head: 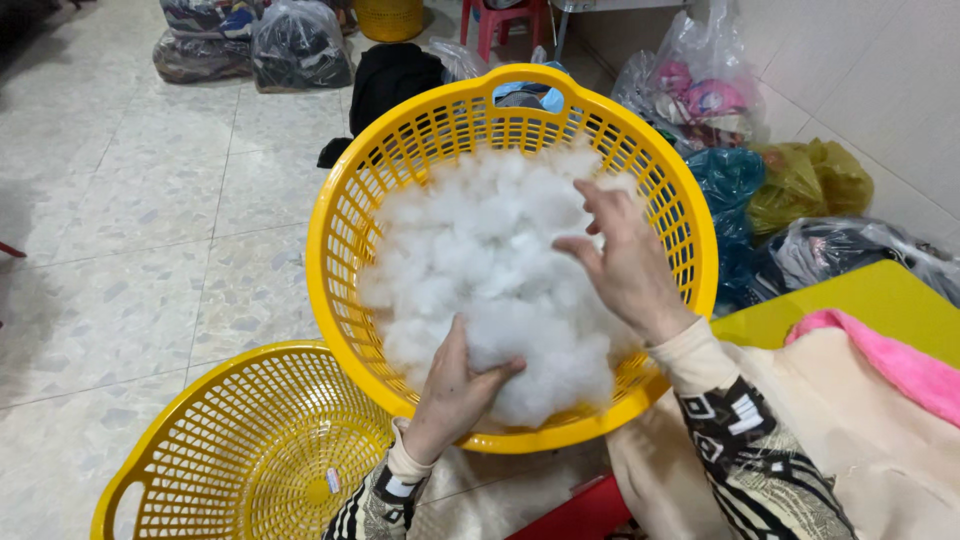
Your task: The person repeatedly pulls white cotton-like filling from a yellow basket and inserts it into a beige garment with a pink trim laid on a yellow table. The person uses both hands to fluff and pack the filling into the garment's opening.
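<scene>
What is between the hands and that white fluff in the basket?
Nothing visible. The left hand already grips a clump at the near edge of the fluff, and the right hand rests on top of the pile with fingers spread. The fluff lies open in the tilted yellow basket, with no lid or cover over it.

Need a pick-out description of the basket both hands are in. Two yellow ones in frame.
Start from the pale tiled floor. Two yellow baskets sit there; take the upper, tilted basket, with its handle at the top. Unlike the empty basket below it, it is full of white stuffing, with the left hand and right hand in it.
</scene>
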